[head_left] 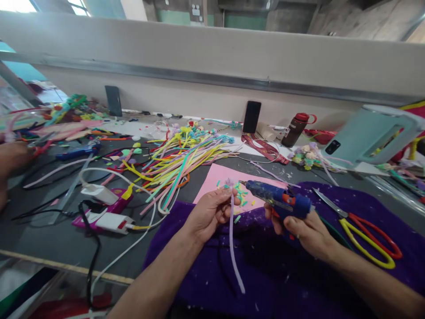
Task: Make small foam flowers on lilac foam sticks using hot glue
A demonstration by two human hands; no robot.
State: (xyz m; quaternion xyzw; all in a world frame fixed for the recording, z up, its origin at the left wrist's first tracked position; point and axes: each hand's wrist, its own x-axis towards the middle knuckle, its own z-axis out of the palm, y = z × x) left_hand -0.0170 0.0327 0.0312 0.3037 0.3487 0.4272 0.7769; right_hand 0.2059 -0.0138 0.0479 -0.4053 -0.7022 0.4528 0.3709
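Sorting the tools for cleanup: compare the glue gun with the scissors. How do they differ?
The glue gun is blue with orange trim and is gripped in the right hand, nozzle toward the pipe cleaner held by the left hand. The scissors have red and yellow handles, lie flat on the purple cloth, and no hand touches them. Both are at the person's right.

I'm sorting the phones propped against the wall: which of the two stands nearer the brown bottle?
The dark phone on the right, leaning just left of the brown bottle. The other phone stands far to the left, beyond the pile of pipe cleaners.
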